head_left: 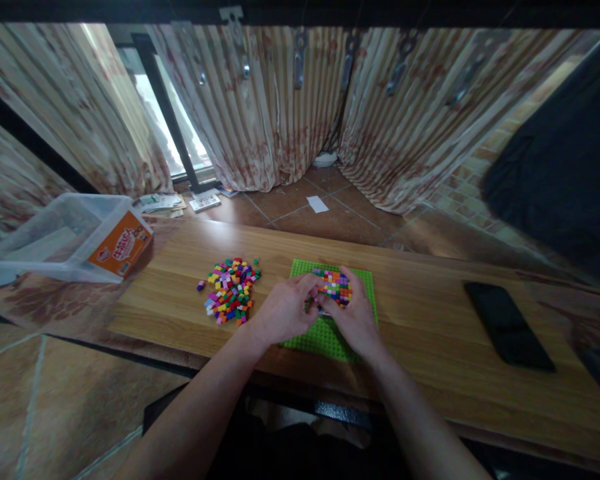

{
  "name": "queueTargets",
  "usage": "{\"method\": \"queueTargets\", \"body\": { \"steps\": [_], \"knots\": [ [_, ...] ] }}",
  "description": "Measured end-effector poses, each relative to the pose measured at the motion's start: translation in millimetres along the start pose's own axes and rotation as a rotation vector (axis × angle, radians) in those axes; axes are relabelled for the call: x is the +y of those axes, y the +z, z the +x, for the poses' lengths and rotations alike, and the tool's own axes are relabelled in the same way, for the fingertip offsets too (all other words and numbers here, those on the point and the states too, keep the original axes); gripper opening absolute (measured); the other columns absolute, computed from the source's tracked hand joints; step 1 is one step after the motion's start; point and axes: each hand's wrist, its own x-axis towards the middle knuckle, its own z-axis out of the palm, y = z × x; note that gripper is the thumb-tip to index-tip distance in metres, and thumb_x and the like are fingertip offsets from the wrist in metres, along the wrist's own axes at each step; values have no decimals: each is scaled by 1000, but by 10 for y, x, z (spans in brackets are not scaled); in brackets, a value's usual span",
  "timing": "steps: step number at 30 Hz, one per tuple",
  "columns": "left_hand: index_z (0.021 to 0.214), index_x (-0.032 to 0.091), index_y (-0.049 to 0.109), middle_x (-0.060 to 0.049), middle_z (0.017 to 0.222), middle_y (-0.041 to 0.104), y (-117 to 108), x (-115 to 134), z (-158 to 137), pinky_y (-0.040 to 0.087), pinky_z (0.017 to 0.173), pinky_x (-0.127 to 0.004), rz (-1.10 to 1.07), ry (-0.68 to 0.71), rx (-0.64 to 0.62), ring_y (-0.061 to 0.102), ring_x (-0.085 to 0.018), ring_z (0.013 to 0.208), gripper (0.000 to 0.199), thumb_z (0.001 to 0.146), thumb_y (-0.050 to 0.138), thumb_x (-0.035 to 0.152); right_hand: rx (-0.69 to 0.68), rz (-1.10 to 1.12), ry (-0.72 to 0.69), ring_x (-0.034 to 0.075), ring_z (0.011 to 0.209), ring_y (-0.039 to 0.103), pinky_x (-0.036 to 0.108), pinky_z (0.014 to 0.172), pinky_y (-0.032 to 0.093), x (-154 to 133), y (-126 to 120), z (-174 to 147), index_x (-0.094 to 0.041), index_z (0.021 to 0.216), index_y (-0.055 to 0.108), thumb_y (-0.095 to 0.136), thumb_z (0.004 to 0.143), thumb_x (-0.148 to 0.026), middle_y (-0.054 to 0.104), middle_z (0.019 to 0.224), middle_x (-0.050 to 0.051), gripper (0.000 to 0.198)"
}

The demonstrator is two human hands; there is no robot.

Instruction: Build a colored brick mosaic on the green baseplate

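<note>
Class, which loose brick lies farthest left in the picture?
The purple brick: it lies alone, a small gap separating it from the pile.

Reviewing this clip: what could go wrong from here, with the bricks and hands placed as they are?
1. The left hand has its wrist close to the loose brick pile, so a backward sweep might scatter pieces.
2. Both it and the right hand partly cover the multicolored brick block over the green baseplate; a misaligned brick could go unnoticed.
3. Uneven finger pressure might dislodge bricks from that block.
</note>
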Motion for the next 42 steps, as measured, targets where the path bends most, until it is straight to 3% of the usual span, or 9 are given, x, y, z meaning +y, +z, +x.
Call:
{"method": "queueTargets", "body": {
  "steps": [20, 31, 42],
  "knots": [
    [103, 18, 57, -2, 91, 68, 10, -37, -20, 50, 74, -27, -23, 14, 26, 64, -16, 81, 28, 78, 56, 6, 8, -42, -30, 33, 126, 51, 53, 107, 39, 16, 6, 0, -18, 139, 46, 68, 72, -56, 51, 138, 16, 80],
    [102, 18, 61, 1, 81, 68, -19, -27, -5, 51, 69, -26, -91, -68, 25, 66, -14, 74, 22, 81, 60, 11, 19, -34, -56, 33, 125, 51, 53, 105, 40, 27, 2, -8, -20, 138, 47, 68, 73, -55, 53, 137, 15, 76],
    [110, 19, 61, 1, 83, 69, -8, -40, -18, 53, 73, -26, -130, -82, 54, 67, -13, 75, 31, 81, 63, 10, -5, 13, -5, 32, 126, 51, 52, 107, 39, 20, -21, 3, -18, 138, 47, 72, 70, -56, 52, 139, 16, 82]
  ]
}}
